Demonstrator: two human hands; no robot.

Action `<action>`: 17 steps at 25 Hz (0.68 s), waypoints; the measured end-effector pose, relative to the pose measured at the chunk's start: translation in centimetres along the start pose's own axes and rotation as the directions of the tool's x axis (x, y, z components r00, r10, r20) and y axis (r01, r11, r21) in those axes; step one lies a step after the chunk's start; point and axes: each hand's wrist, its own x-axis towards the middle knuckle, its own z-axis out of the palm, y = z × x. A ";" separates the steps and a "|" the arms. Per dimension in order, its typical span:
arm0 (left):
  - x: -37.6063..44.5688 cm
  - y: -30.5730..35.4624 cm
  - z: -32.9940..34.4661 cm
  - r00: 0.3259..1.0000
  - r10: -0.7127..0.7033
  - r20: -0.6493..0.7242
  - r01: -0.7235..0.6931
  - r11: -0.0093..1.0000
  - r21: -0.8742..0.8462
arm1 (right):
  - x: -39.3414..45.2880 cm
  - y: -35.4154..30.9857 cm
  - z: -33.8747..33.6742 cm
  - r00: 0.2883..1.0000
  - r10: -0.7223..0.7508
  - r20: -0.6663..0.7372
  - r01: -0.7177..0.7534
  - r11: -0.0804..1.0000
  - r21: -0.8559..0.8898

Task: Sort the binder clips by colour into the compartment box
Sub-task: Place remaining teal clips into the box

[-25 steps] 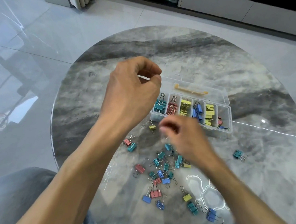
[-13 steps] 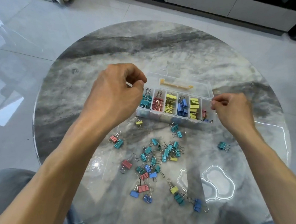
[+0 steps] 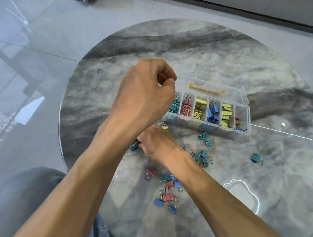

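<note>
The left hand (image 3: 144, 93) hangs above the table (image 3: 230, 58) with its fingers curled in toward the thumb, and whether anything is pinched between them cannot be told. Just to its right, partly hidden behind its knuckles, lies the compartment box (image 3: 242, 132), its clear lid (image 3: 233, 90) folded back on the far side. The box's row runs away from the hand: teal clips in the compartment nearest it, then red, yellow, blue, pale yellow-green, and a last one with only a few mixed pieces. Below the left wrist the right hand (image 3: 159, 144) reaches across to the left, low on the table, its fingertips at a teal binder clip (image 3: 134, 146) that sticks out beyond them; the grip itself is hidden under the left forearm, so it is unclear whether the clip is pinched or only touched. A yellow clip (image 3: 164, 127) lies between the two hands, just above the right knuckles. To the right of the right hand sit loose teal clips (image 3: 202, 156), and nearer the person, under the right forearm, red and blue clips (image 3: 167, 196) are scattered. One teal clip (image 3: 256, 158) lies well apart, far to the right. Half a second ago the right hand was up at the box's far right end with fingers pinched; it has since crossed down and left to the loose clips, while the left hand has kept its curled pose beside the box's left end.
</note>
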 end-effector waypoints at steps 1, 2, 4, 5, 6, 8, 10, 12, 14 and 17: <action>0.0 0.0 0.0 1.000 -0.002 0.002 0.002 1.000 0.005 | 0.0 0.1 0.1 1.000 0.021 -0.011 -0.022 0.999 -0.030; -0.1 0.1 0.0 1.000 -0.003 0.007 0.003 1.000 0.013 | 0.0 0.2 0.3 0.998 0.041 -0.038 -0.042 0.998 -0.045; -0.2 0.3 0.1 1.000 -0.009 0.014 0.009 1.000 0.027 | -0.1 0.4 0.7 0.993 0.087 -0.084 -0.090 0.996 -0.029; -0.2 0.3 0.1 1.000 -0.012 0.006 0.012 1.000 0.027 | -0.1 0.4 0.8 0.991 0.105 -0.087 -0.106 0.994 -0.006; -0.2 0.2 0.0 1.000 -0.014 -0.005 0.014 1.000 0.027 | -0.4 0.6 0.9 0.988 0.130 -0.082 -0.127 0.991 0.040; -0.2 0.1 -0.1 1.000 -0.011 -0.013 0.011 0.999 0.037 | -1.7 1.4 -0.5 0.974 0.216 -0.074 -0.200 0.964 0.176; -0.2 -0.1 0.0 0.999 -0.003 0.036 0.000 0.996 0.084 | -4.1 2.5 -3.5 0.960 0.264 -0.092 -0.221 0.917 0.332; -0.1 -0.5 0.3 0.982 -0.022 0.188 -0.007 0.989 0.150 | -6.9 3.5 -6.6 0.960 0.242 -0.140 -0.154 0.876 0.457; -0.3 -0.3 0.8 0.914 -0.036 0.405 0.014 0.998 0.058 | -9.5 4.4 -8.8 0.940 0.269 -0.210 -0.088 0.786 0.612; -1.4 0.9 1.7 0.858 0.070 0.509 0.112 0.941 -0.319 | -12.1 5.2 -10.4 0.877 0.410 -0.252 0.025 0.483 0.875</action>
